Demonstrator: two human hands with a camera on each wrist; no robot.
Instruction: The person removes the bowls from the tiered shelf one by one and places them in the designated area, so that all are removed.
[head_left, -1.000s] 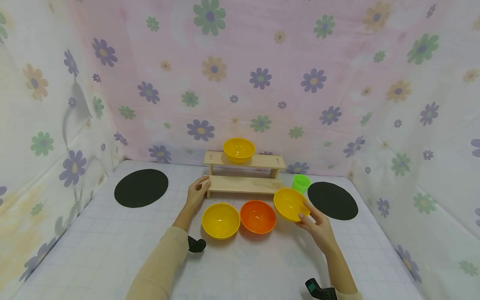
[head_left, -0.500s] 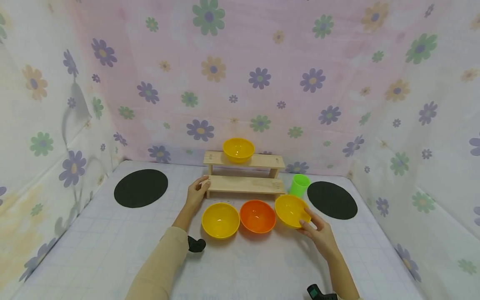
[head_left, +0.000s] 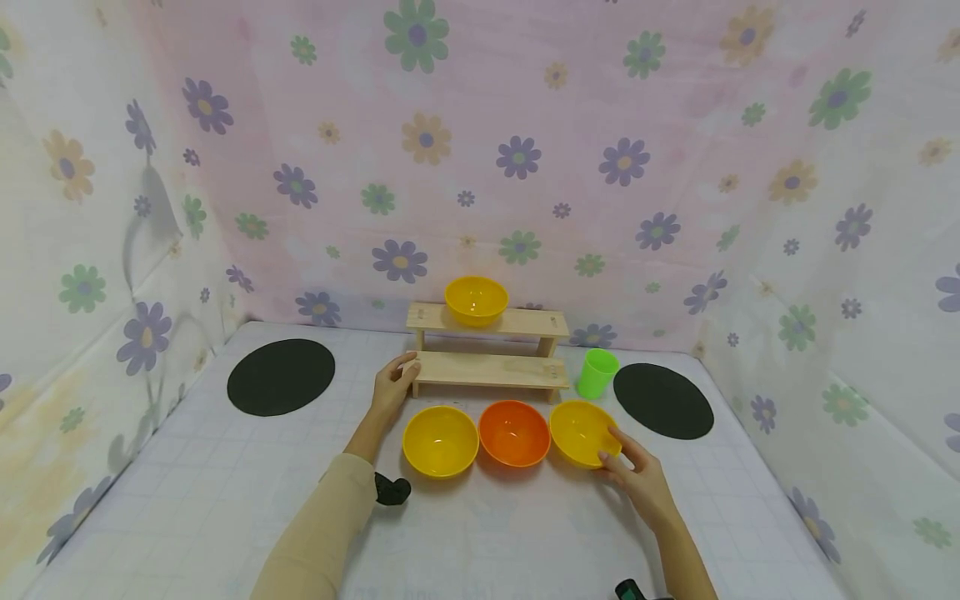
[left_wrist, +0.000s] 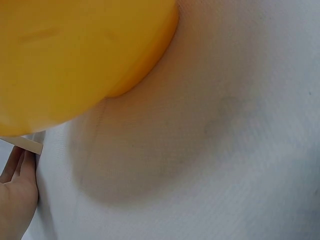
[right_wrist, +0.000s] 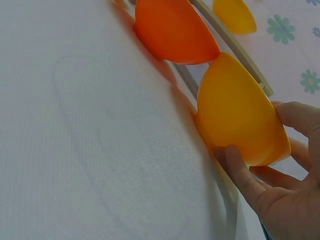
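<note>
My right hand (head_left: 637, 479) pinches the right side of a yellow bowl (head_left: 583, 433). In the right wrist view, the thumb is on the bowl's near side and the fingers are at its rim. This bowl is right of an orange bowl (head_left: 514, 433), and another yellow bowl (head_left: 441, 442) sits left of the orange one. My left hand (head_left: 392, 390) grips the left end of the lower board of a two-step wooden stand (head_left: 491, 369); the left wrist view shows its fingers against the board end (left_wrist: 31, 145). One more yellow bowl (head_left: 477, 302) stands on the upper step.
A green cup (head_left: 597, 373) stands right of the stand. Black round mats (head_left: 281, 377) lie at the left and right of the white table. Flower-patterned cloth (head_left: 480, 167) hangs around the back and sides.
My right hand has brought its yellow bowl down and toward me, level with the orange bowl and away from the green cup. My left hand stays at the stand.
</note>
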